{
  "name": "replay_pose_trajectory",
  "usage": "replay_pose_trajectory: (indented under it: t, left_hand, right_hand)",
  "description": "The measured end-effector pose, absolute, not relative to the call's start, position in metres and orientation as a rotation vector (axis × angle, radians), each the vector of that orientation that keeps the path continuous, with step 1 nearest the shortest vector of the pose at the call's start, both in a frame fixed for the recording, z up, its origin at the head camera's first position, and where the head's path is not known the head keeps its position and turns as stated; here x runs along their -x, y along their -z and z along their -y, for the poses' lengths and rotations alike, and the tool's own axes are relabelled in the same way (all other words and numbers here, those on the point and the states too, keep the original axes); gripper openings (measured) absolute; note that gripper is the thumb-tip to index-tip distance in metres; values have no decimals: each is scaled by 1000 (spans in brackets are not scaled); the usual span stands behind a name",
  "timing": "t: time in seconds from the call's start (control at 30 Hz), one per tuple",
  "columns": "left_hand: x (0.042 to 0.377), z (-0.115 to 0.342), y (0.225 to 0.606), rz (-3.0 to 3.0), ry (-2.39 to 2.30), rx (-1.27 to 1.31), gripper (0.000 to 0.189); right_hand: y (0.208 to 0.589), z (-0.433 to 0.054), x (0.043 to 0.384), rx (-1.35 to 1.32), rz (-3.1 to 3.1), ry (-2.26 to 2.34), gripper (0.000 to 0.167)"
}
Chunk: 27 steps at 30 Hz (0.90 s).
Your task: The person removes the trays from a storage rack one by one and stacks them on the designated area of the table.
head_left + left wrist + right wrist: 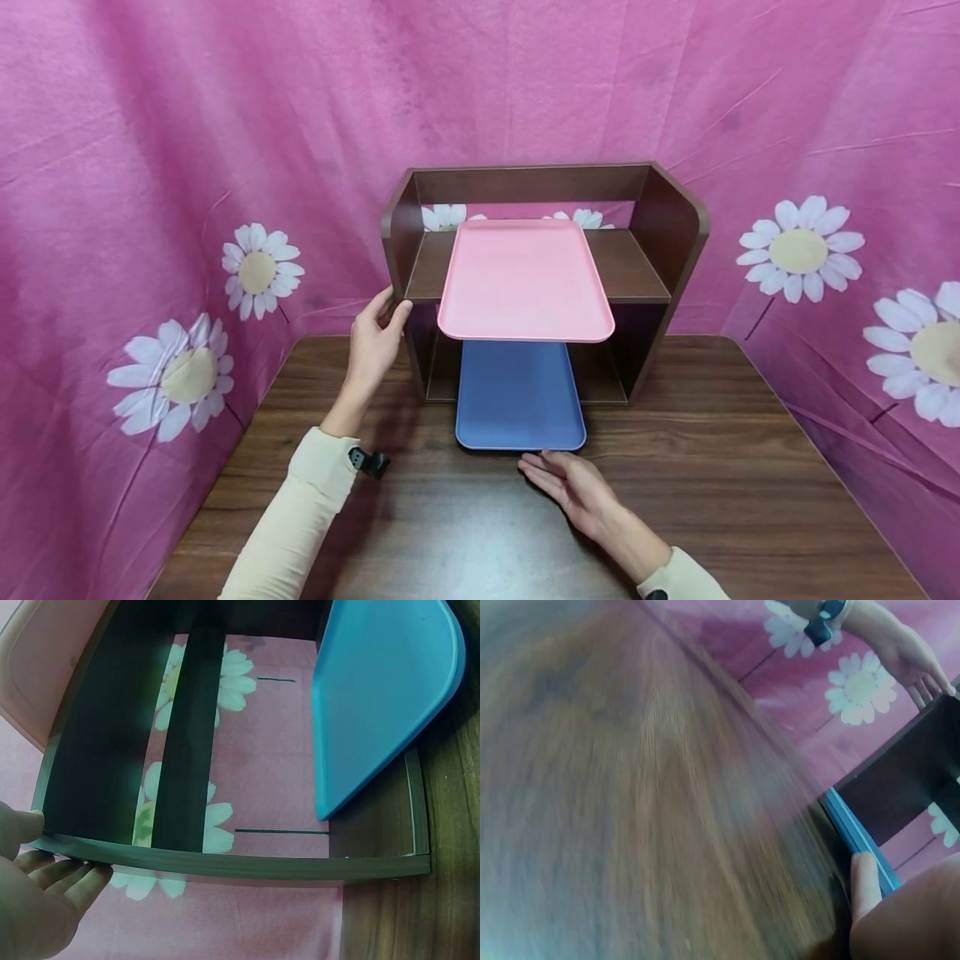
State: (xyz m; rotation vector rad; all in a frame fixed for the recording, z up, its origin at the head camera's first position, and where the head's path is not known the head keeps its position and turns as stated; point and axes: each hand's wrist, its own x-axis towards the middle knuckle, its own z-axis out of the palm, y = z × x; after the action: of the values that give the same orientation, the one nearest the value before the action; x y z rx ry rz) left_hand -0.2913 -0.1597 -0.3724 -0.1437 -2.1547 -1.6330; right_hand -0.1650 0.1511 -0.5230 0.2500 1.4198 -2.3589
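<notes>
Blue tray: in the lower compartment of the brown shelf unit; back part inside, front part sticking out past the unit's front edge. Low rim, rounded corners. Cannot tell whether the front underside touches the wood below.
Pink tray: on the upper board of the shelf unit, above the blue one; its front also juts beyond the unit.
Left hand: gripping the front edge of the shelf unit's left side panel, about level with the upper board; thumb on one face, fingers on the other in the left wrist view.
Right hand: in front of the shelf unit, fingers nearly straight, at the blue tray's front rim; thumb against that rim in the right wrist view.
Sleeves: cream, reaching in from the near side of the shelf unit.
Wrist device: black, at the left cuff, forward and left of the shelf unit.
Table: dark wood grain, under the shelf unit and out to both sides.
Cloth: pink, creased, behind and beside the shelf unit.
Daisies: white-petalled, on the cloth left and right of the shelf unit; more show through its back.
</notes>
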Motion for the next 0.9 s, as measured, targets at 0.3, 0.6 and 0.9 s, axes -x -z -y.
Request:
replay_pose_trajectory:
  t: [0.3,0.6,0.9]
  left_hand:
    - [293,160,372,2136,1646,147,42]
    - [291,158,369,2127,1676,121,44]
    - [292,158,371,2082,1721,128,43]
  right_hand:
    - [518,-135,168,-457,-1417,2531,32]
    - [511,-139,173,-512,-1360,2645,53]
    - [504,-148,175,-587,-1402,2673,37]
